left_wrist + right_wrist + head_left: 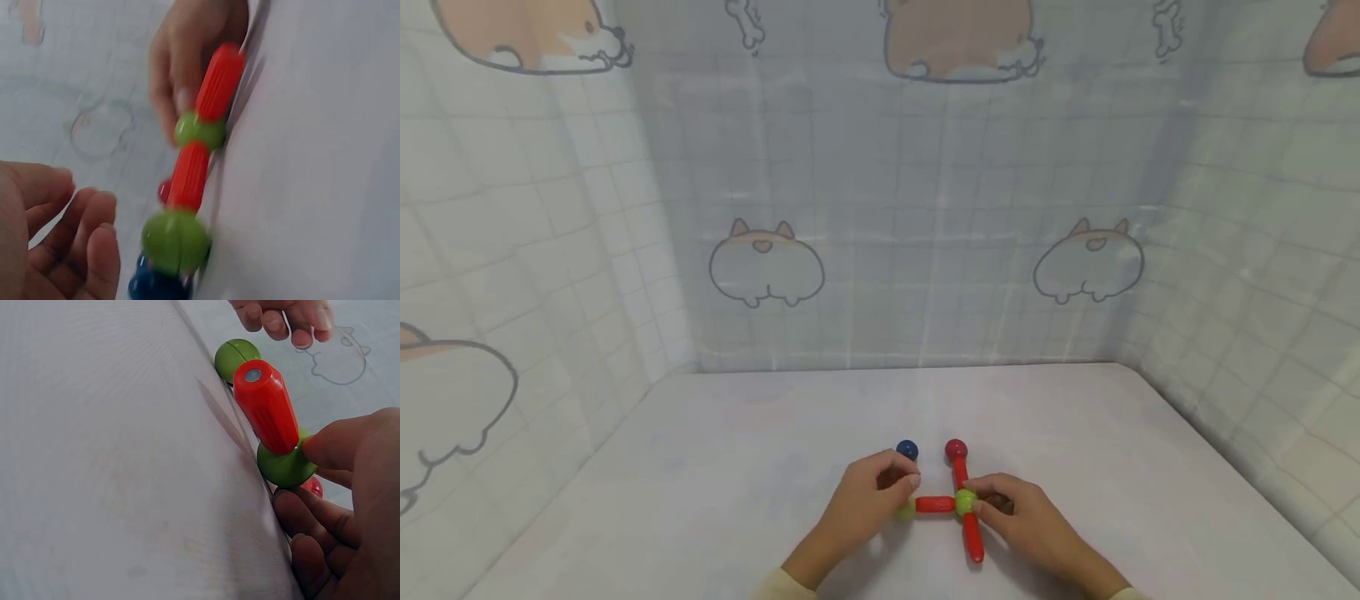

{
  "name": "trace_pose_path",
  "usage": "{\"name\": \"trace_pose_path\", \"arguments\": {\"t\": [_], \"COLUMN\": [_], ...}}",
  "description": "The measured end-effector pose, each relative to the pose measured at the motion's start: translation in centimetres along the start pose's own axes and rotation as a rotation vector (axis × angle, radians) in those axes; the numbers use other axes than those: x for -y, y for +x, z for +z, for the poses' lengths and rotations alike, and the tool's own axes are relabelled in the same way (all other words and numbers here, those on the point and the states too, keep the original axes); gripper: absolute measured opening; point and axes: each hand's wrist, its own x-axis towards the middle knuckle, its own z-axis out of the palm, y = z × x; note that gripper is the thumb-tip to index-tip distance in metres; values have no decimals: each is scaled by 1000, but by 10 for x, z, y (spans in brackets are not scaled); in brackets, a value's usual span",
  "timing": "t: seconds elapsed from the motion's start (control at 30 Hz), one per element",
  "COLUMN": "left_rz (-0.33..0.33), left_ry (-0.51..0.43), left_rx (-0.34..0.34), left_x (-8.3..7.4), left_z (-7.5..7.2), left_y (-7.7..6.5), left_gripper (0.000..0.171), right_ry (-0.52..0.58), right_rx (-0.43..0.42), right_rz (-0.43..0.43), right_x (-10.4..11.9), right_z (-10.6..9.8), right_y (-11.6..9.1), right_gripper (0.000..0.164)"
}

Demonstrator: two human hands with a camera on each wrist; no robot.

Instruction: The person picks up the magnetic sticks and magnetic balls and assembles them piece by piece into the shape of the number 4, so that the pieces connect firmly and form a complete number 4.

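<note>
On the table lies a joined figure of magnetic sticks and balls. My right hand [1030,518] pinches its right green ball [966,502] between thumb and fingers. From that ball one red stick [973,540] points towards me, and another red stick [960,473] runs back to a red ball [956,450]. A third red stick [936,504] links it to the left green ball [176,242]. My left hand [868,493], fingers loosely bent, holds nothing and hovers beside that ball. Behind it is a blue ball [907,450], partly covered by the left hand in the head view.
The white table top [737,467] extends around the figure. Printed cloth with dog drawings hangs as a back wall [925,275], a left wall [550,208] and a right wall [1262,250].
</note>
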Motion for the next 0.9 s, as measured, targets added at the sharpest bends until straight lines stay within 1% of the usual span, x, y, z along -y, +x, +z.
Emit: {"name": "trace_pose_path", "arguments": {"t": [0.07, 0.2, 0.3, 0.37, 0.47, 0.53, 0.7, 0.8, 0.9], "left_rz": [11, -15, -38, -57, -89, -123, -161, -164, -164], "left_ry": [18, 73, 133, 168, 206, 224, 240, 238, 229], "left_rx": [-65, -169, -216, -231, -233, -223, -144, -95, -67], "left_x": [6, 18, 24, 28, 32, 35, 42, 44, 45], "left_z": [-9, -24, -30, -32, -32, -31, -30, -31, -32], "left_y": [3, 6, 9, 11, 13, 13, 13, 13, 13], "left_gripper": [14, 11, 9, 10, 9, 11, 20, 26, 29], "right_ry": [7, 15, 15, 13, 15, 16, 8, 0, -8], "right_rx": [7, 21, 24, 24, 27, 31, 33, 31, 30], "right_rz": [-4, -13, -20, -21, -16, -11, -14, -18, -28], "right_x": [0, 0, 1, 1, 0, 0, 2, 2, 1], "right_z": [0, 0, 0, -1, -2, -2, -2, -2, -2], "right_y": [0, 0, 0, -1, 0, 0, 0, 0, 0], "right_gripper": [37, 36, 35, 34, 35, 34, 33, 33, 33]}}
